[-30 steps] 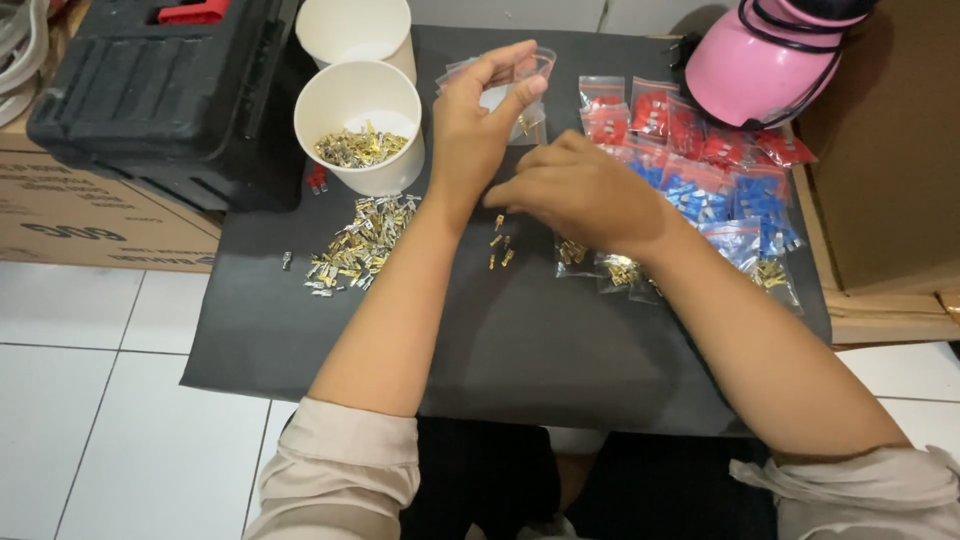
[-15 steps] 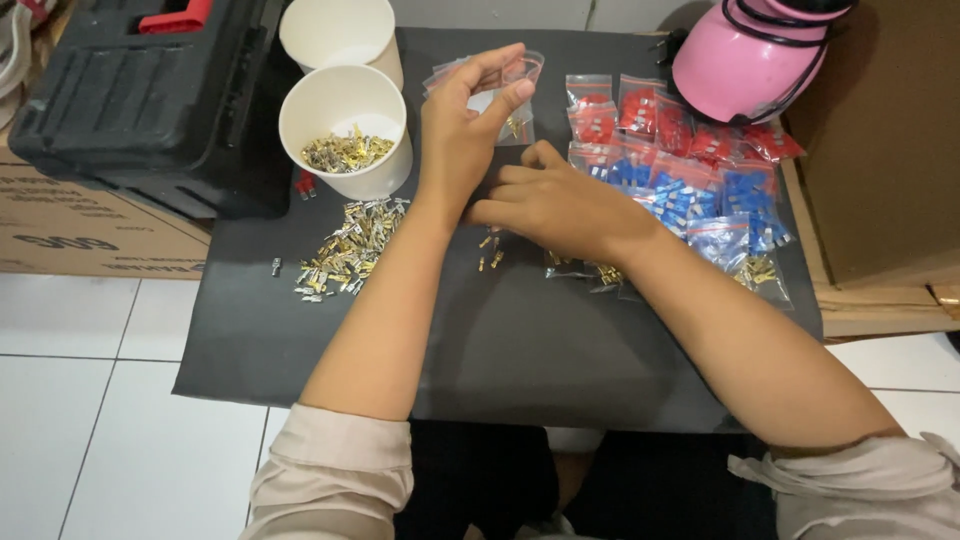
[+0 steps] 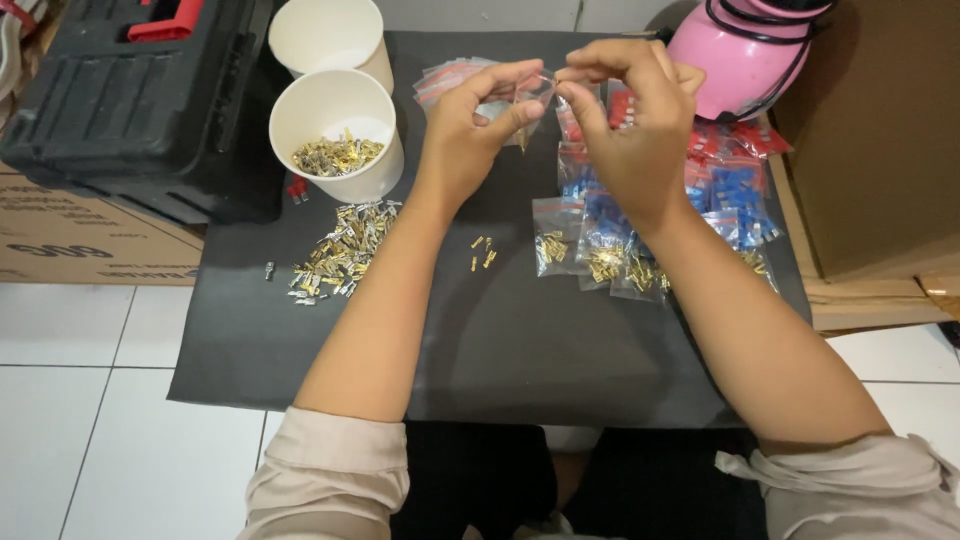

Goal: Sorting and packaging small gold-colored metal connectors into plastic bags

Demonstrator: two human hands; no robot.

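A small clear bag is held up above the black mat, pinched at its mouth from both sides: the left hand has it between thumb and fingertips on one edge, and the right hand has thumb and forefinger closed on the opposite edge. Both grips are thus closed on the bag, which hangs between the hands and clear of the mat. A few brass pieces seem to lie inside it, though this cannot be made out with certainty. The step in hand is judged to be the closing or opening of the bag's strip; which of the two cannot be told. Below the hands, a few loose terminals lie on the mat, with a larger heap of terminals to the left, just beside a white cup holding more of them. A second, empty cup stands behind it, next to a black case. To the right, filled bags of brass, blue and red pieces are spread in an overlapping layer, near a pink helmet. For the next move, an even pinch along the bag's mouth would be called for, with the bag kept upright so that nothing is spilled, and a free spot among the filled bags would be needed for setting it down.
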